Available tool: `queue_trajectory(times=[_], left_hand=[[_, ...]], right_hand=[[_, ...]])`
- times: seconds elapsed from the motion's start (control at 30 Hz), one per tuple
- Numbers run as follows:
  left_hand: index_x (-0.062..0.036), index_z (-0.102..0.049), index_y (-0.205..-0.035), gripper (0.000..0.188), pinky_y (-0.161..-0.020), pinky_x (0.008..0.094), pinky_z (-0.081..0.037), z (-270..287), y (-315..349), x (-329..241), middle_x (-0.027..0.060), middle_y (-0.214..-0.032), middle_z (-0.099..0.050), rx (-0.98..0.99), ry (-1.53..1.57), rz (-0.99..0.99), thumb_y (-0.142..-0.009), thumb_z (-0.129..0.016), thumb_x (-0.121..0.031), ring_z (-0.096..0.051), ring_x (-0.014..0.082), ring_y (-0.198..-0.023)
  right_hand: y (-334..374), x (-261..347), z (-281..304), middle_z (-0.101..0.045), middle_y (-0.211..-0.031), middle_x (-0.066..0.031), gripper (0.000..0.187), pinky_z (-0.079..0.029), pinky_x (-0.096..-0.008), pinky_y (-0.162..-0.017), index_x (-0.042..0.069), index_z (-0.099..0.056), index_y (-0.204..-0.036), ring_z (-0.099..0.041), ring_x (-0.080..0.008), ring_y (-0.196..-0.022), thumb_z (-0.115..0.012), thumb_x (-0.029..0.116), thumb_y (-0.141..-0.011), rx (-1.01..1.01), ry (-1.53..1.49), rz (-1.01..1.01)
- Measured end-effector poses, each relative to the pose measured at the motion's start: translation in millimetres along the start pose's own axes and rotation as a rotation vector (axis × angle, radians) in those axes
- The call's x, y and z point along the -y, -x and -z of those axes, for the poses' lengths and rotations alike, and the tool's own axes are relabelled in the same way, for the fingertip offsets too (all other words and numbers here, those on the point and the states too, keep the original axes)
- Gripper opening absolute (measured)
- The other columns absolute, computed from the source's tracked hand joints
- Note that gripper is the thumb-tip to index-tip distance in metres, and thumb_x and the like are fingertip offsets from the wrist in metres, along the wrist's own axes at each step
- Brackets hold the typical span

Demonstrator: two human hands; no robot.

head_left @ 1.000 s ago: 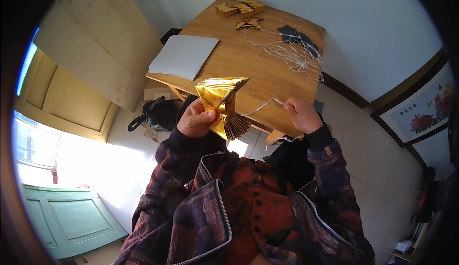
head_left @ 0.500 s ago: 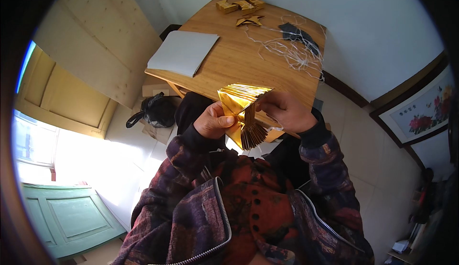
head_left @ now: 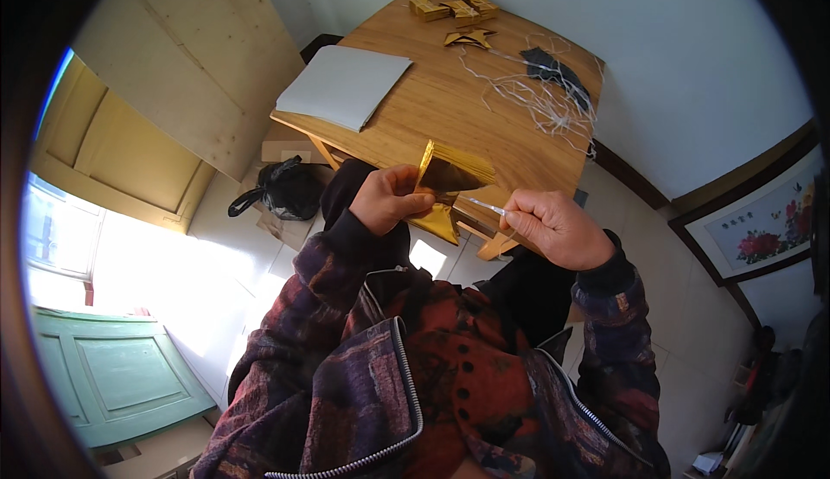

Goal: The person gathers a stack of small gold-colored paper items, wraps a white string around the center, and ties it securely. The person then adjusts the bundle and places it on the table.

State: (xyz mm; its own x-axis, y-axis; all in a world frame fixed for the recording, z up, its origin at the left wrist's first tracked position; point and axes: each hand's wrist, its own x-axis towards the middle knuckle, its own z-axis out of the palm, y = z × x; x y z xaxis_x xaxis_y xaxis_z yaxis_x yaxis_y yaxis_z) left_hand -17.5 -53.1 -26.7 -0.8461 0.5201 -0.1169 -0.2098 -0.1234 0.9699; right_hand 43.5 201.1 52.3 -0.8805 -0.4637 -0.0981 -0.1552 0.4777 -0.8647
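Gold foil (head_left: 456, 168) is sitting pinched in my left hand (head_left: 385, 201), by the table's near edge; my right hand (head_left: 558, 228), apart, is gripping white string (head_left: 482, 205). I'm seemingly binding, needing even tension next.

Daylight is pouring in from my left.
The window (head_left: 60, 241) is glaring white and washing out the floor (head_left: 186, 284) beside it, and a small sunlit patch (head_left: 427, 257) is shining below my foil (head_left: 450, 172), whose upper edge is glinting while its face is lying in brown shade; the lower right is sitting dim, and my view is bowing straight edges and blackening round its border.
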Motion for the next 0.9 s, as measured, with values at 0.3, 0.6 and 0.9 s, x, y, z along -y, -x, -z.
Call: queue_trajectory(times=[0.3,0.6,0.9], left_hand=[[-0.0029,-0.061,-0.083,0.021,-0.064,0.0405,-0.048,-45.0,-3.9,-10.6,0.0156,-0.077,-0.062,0.055,-1.013,-0.357,-0.068,-0.066,-0.016,-0.061,0.0349,-0.073],[-0.0087,-0.061,-0.087,0.026,-0.067,0.041,-0.047,-66.2,19.9,-28.5,0.01,-0.078,-0.06,0.176,-1.172,-0.502,-0.066,-0.07,-0.019,-0.059,0.0328,-0.075],[0.0004,-0.055,-0.11,0.047,-0.081,0.0307,-0.047,-62.1,33.8,-36.6,0.0143,-0.091,-0.063,0.058,-0.798,-0.316,-0.066,-0.072,-0.003,-0.064,0.0259,-0.089]], right_hand=[[-9.2,48.2,-12.0,-0.056,-0.067,-0.0156,0.015,-0.042,-0.0426,-0.056,0.004,-0.053,-0.078,-0.056,-0.0372,-0.066,-0.056,0.016,-0.086,0.103,0.543,0.259],[-57.0,-7.4,25.3,-0.054,-0.062,-0.0046,0.019,-0.04,-0.0319,-0.055,0.003,-0.057,-0.078,-0.052,-0.0175,-0.059,-0.056,0.019,-0.089,0.256,0.246,0.255],[-44.6,-83.0,-10.6,-0.053,-0.077,0.0053,0.012,-0.041,-0.02,-0.064,0.007,-0.056,-0.084,-0.047,-0.0038,-0.071,-0.059,0.016,-0.09,0.181,-0.452,0.081]])
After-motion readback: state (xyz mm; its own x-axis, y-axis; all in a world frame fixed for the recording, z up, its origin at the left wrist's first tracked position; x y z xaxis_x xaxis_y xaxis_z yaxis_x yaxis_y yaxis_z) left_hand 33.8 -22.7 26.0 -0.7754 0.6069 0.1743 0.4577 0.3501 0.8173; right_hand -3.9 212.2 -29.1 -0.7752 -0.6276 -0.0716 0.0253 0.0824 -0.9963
